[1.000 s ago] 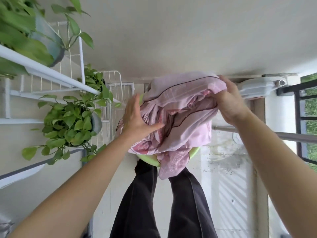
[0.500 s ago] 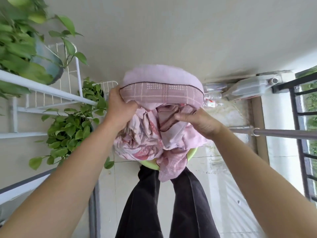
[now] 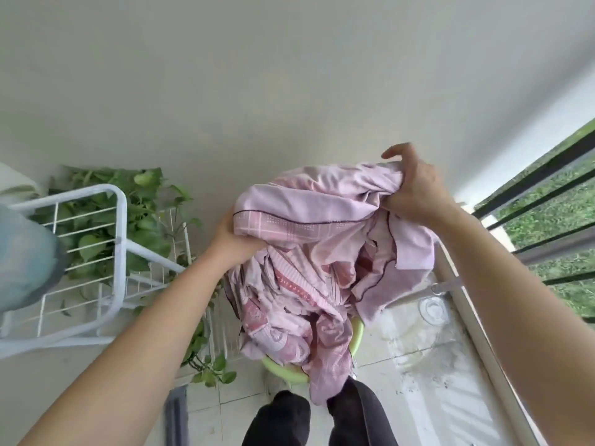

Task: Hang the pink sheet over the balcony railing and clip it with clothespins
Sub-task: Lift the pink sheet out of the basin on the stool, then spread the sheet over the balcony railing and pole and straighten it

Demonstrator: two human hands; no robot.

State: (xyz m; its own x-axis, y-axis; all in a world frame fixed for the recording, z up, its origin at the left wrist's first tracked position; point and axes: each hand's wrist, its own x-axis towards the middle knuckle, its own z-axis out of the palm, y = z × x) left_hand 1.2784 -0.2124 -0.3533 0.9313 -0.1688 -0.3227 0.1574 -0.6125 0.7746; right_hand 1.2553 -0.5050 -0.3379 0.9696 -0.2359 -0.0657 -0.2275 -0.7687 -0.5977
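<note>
You have the pink sheet (image 3: 322, 226) bunched in both hands above the green basin (image 3: 283, 373). Its lower folds hang down into the basin, and one tail drapes over the basin's near rim, reaching your dark trouser legs (image 3: 280, 420). Your left hand (image 3: 233, 241), above the basin's left side, curls round the sheet's checked, dark-piped hem, with its fingers hidden beneath the cloth. Your right hand (image 3: 415, 191), higher and above the basin's right side, is clenched on a wad of the plain pink fabric, with one finger lifted clear of it. The black balcony railing (image 3: 553, 247) stands well to the right of the basin, apart from the sheet. To the basin's left stands a white wire rack (image 3: 120, 239) with a leafy green plant (image 3: 145, 201) behind it. A round floor drain (image 3: 433, 309) lies on the tiles just right of the basin.
</note>
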